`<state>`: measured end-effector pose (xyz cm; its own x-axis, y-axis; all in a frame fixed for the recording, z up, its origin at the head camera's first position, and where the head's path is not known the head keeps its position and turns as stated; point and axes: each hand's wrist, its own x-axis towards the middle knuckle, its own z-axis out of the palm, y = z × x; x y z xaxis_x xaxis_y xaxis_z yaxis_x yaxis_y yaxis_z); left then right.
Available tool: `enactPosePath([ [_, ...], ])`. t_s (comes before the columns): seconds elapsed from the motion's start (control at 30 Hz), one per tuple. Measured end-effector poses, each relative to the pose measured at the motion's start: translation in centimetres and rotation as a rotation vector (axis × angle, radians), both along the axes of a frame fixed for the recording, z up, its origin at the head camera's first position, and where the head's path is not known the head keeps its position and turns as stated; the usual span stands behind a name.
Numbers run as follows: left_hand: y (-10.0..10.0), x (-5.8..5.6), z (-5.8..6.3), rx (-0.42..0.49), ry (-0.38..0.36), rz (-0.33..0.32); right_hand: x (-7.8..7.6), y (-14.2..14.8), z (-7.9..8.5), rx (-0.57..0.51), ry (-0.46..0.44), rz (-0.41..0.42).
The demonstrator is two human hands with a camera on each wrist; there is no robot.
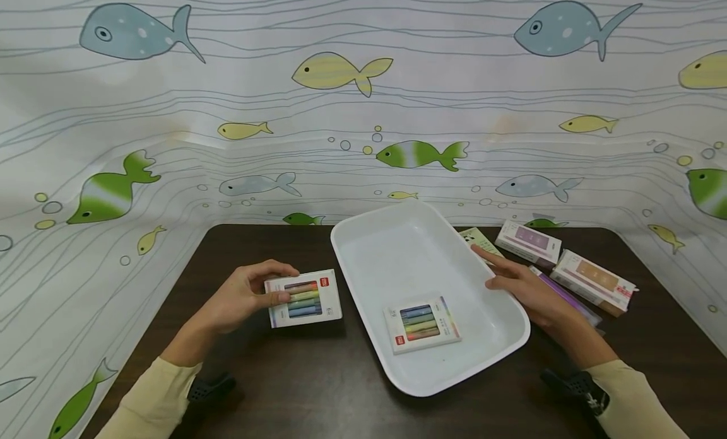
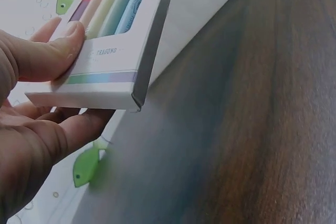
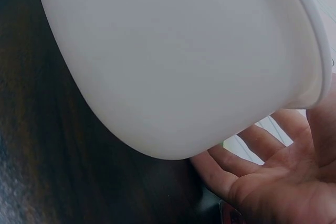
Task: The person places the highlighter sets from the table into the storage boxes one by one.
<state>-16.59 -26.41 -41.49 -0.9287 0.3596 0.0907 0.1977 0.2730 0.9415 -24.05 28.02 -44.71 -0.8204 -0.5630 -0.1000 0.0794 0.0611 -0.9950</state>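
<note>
My left hand (image 1: 244, 297) pinches a white box of coloured pens (image 1: 329, 300), thumb on its front and fingers behind. A window in the box (image 2: 105, 9) shows several pastel-coloured pens side by side. The left wrist view has the box tilted, away from the dark table. A white tray (image 1: 397, 256) stands slantwise in the middle. My right hand (image 1: 531, 291) grips the tray by its right side, thumb at the rim; in the right wrist view the fingers (image 3: 257, 142) reach beneath it. Inside the tray lies a second, similar box of pens (image 1: 449, 328), window up.
Right of the tray lie a white box with a purple panel (image 1: 528, 242), a white box with an orange-brown panel (image 1: 593, 278), a flat purple pack (image 1: 568, 297) and a pale green pack (image 1: 479, 240) partly behind the tray. A fish-patterned sheet (image 1: 341, 111) borders the dark table (image 1: 295, 376).
</note>
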Motion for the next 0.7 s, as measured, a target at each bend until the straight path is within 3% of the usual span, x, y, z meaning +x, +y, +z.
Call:
enactPosePath([
  [0.27,0.2,0.3,0.9,0.026,0.031,-0.025,0.1,-0.1,0.2,-0.003,-0.012,-0.007],
  [0.53,1.2,0.1,1.5,0.067,0.026,-0.125,0.2,-0.2,0.3,-0.004,-0.004,-0.012],
  [0.7,2.2,-0.1,1.9,0.057,0.019,-0.145,0.1,-0.2,0.3,-0.014,-0.006,0.001],
])
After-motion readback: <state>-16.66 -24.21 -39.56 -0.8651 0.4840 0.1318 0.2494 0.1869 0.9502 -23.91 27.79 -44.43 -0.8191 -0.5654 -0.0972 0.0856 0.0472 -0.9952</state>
